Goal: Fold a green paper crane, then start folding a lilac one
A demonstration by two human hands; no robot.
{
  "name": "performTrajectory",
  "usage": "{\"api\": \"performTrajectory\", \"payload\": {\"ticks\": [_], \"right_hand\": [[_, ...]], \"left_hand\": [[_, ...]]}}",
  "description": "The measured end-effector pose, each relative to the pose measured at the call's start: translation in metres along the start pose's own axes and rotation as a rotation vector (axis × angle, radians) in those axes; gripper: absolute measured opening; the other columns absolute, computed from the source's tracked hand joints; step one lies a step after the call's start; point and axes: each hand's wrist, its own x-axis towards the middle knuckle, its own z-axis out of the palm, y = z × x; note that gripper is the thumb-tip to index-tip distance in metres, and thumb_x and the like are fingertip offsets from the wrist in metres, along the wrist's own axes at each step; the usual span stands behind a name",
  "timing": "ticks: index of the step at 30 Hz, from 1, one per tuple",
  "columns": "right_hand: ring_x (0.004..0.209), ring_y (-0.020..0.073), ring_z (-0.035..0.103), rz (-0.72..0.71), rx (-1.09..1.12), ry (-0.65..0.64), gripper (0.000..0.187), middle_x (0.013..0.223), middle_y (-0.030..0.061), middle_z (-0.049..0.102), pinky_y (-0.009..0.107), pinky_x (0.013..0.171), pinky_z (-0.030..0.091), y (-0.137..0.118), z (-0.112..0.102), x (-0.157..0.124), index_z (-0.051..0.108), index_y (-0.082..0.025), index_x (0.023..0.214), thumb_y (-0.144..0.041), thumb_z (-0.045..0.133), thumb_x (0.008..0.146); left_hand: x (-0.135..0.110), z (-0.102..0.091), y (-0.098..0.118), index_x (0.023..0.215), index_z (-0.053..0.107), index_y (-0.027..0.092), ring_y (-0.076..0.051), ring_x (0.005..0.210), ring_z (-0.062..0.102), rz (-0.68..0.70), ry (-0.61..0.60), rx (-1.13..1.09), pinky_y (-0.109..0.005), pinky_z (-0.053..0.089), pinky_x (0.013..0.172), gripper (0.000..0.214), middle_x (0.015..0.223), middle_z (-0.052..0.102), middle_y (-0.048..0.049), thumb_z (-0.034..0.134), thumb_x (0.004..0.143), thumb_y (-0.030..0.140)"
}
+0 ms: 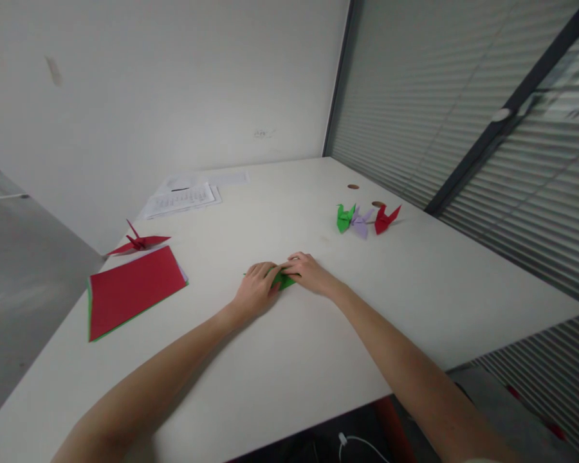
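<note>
A small folded piece of green paper [283, 280] lies on the white table [289, 360] between both hands. My left hand [257, 289] presses down on its left part with curled fingers. My right hand [309, 271] pinches its upper right part, fingertips meeting those of the left hand. Most of the green paper is hidden under the fingers.
A stack of coloured sheets, red on top [132, 289], lies at the left, with a red paper crane [138, 242] behind it. Green [344, 218], lilac [360, 222] and red [384, 218] cranes stand at the far right. Printed papers [181, 199] lie by the wall.
</note>
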Motion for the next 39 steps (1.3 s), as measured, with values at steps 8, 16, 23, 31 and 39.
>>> {"api": "performTrajectory", "payload": {"ticks": [8, 16, 23, 31, 39], "right_hand": [[0.099, 0.0214, 0.056, -0.012, -0.004, 0.016, 0.023, 0.117, 0.0078, 0.067, 0.038, 0.089, 0.042, -0.010, 0.001, 0.002, 0.072, -0.019, 0.104, -0.018, 0.054, 0.090], [0.095, 0.0173, 0.056, 0.090, 0.219, 0.044, 0.022, 0.100, 0.0079, 0.058, 0.032, 0.091, 0.043, 0.000, 0.003, -0.005, 0.070, -0.018, 0.106, -0.022, 0.059, 0.087], [0.104, 0.0236, 0.049, 0.212, 0.041, 0.040, 0.033, 0.108, 0.0080, 0.058, 0.041, 0.093, 0.037, 0.011, 0.004, -0.005, 0.065, -0.027, 0.117, -0.033, 0.064, 0.085], [0.101, 0.0227, 0.052, 0.120, 0.086, 0.054, 0.039, 0.109, 0.0078, 0.058, 0.039, 0.091, 0.039, 0.019, 0.002, -0.008, 0.063, -0.028, 0.121, -0.034, 0.066, 0.083], [0.084, 0.0168, 0.059, 0.104, 0.178, 0.033, 0.020, 0.091, 0.0057, 0.063, 0.028, 0.078, 0.044, 0.015, -0.007, -0.007, 0.073, -0.021, 0.101, -0.028, 0.065, 0.084]], "left_hand": [[0.000, 0.013, -0.009, 0.138, 0.039, 0.010, -0.025, 0.135, 0.039, -0.017, -0.176, -0.077, -0.048, 0.030, 0.112, 0.045, 0.143, 0.045, -0.0177, 0.031, 0.098, 0.028], [-0.002, 0.011, -0.008, 0.141, 0.036, 0.010, -0.026, 0.138, 0.034, -0.017, -0.212, -0.019, -0.049, 0.028, 0.113, 0.048, 0.149, 0.037, -0.0144, 0.024, 0.099, 0.030], [-0.002, 0.010, -0.006, 0.142, 0.037, 0.015, -0.026, 0.137, 0.036, -0.064, -0.205, -0.004, -0.048, 0.029, 0.113, 0.049, 0.147, 0.040, -0.0124, 0.029, 0.099, 0.036], [-0.005, 0.008, -0.013, 0.144, 0.033, 0.017, -0.027, 0.138, 0.034, -0.017, -0.215, 0.001, -0.052, 0.030, 0.110, 0.051, 0.148, 0.039, -0.0130, 0.029, 0.099, 0.039], [0.000, -0.007, 0.002, 0.127, 0.051, 0.018, -0.027, 0.120, 0.050, 0.039, -0.062, 0.060, -0.045, 0.039, 0.099, 0.035, 0.130, 0.055, -0.0129, 0.041, 0.095, 0.028]]}}
